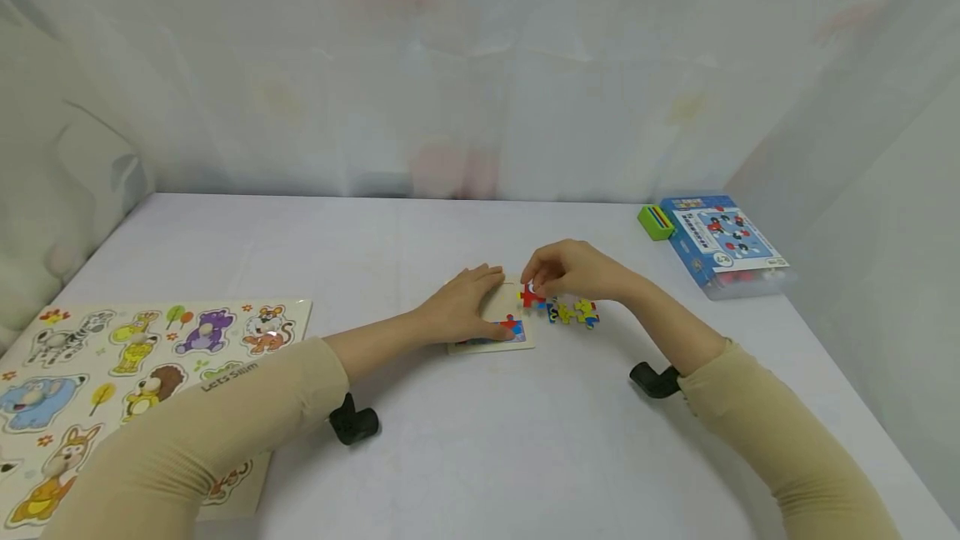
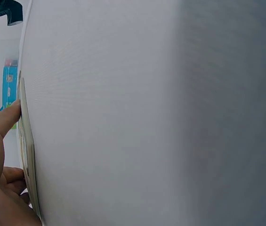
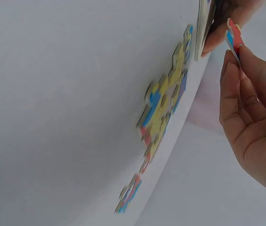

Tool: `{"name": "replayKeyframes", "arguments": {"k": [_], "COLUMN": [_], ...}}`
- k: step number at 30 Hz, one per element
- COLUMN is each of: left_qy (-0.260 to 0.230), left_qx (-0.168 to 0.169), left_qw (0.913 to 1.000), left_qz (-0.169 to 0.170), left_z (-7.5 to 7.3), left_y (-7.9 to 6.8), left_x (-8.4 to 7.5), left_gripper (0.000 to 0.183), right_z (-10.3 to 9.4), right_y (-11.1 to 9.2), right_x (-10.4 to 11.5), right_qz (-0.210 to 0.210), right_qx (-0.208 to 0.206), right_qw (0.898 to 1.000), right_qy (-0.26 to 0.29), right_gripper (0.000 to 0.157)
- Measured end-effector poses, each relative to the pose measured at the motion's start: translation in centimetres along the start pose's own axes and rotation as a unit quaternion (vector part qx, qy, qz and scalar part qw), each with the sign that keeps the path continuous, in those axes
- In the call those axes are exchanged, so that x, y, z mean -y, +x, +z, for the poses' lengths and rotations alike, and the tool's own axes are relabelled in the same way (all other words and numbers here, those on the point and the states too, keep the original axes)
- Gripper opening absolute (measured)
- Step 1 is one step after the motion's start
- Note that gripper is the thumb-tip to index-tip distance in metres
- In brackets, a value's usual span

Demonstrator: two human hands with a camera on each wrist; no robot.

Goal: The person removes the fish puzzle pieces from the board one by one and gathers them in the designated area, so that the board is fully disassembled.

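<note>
My left hand (image 1: 453, 311) rests on a small wooden jigsaw tray (image 1: 501, 302), fingers spread toward its far side and thumb near its front edge. Red and blue pieces (image 1: 513, 328) lie in the tray's near part; the hand hides some of it. Above the tray's right edge, my right hand (image 1: 576, 269) pinches a red and blue jigsaw piece (image 3: 236, 37) between thumb and fingertips. Several loose yellow, blue and red jigsaw pieces (image 1: 573, 313) lie on the table right of the tray. They also show in the right wrist view, below the right hand (image 3: 255, 94).
A large animal-picture board (image 1: 292, 317) lies at the left, partly under the left sleeve (image 1: 247, 394). At the back right stand a blue box (image 1: 690, 252) with a clear end and a small green block-shaped item (image 1: 656, 223). A white cloth hangs behind the table (image 1: 465, 448).
</note>
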State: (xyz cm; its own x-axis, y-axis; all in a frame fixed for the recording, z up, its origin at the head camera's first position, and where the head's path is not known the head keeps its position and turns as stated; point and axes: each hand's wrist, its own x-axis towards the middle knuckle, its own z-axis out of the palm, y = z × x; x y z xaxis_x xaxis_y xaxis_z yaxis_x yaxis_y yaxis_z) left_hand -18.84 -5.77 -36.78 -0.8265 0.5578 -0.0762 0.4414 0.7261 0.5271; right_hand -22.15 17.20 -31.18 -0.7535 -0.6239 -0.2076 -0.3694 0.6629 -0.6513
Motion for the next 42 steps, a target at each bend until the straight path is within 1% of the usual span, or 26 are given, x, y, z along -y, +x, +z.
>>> {"name": "replayKeyframes", "arguments": {"k": [10, 15, 21, 32, 37, 42], "left_qy": [0.002, 0.005, 0.008, 0.01, 0.01, 0.011], "left_qx": [0.001, 0.002, 0.002, 0.003, 0.003, 0.004], "left_qw": [1.0, 1.0, 0.9999, 0.9999, 0.9999, 0.9999], "left_qz": [-0.006, -0.005, -0.006, -0.007, -0.007, -0.008], "left_z": [0.0, 0.0, -0.1, -0.3, -0.3, -0.3], "left_y": [0.0, -0.1, -0.1, -0.2, -0.2, -0.2], "left_x": [0.1, 0.1, 0.0, -0.1, 0.0, 0.0], "left_gripper": [0.095, 0.094, 0.094, 0.093, 0.093, 0.093], "right_z": [-1.4, -1.9, -2.6, -3.7, -3.9, -4.1], "right_y": [-1.6, -2.5, -3.6, -5.3, -5.8, -6.1], "right_x": [-2.2, -3.5, -4.6, -6.1, -6.4, -6.6], "right_qz": [0.034, 0.04, 0.045, 0.065, 0.073, 0.08], "right_qx": [-0.021, -0.033, -0.038, -0.035, -0.024, -0.013], "right_qw": [0.999, 0.999, 0.998, 0.997, 0.997, 0.997], "right_qy": [-0.007, -0.016, -0.007, 0.005, 0.018, 0.016], "right_gripper": [0.016, 0.015, 0.015, 0.017, 0.018, 0.02]}}
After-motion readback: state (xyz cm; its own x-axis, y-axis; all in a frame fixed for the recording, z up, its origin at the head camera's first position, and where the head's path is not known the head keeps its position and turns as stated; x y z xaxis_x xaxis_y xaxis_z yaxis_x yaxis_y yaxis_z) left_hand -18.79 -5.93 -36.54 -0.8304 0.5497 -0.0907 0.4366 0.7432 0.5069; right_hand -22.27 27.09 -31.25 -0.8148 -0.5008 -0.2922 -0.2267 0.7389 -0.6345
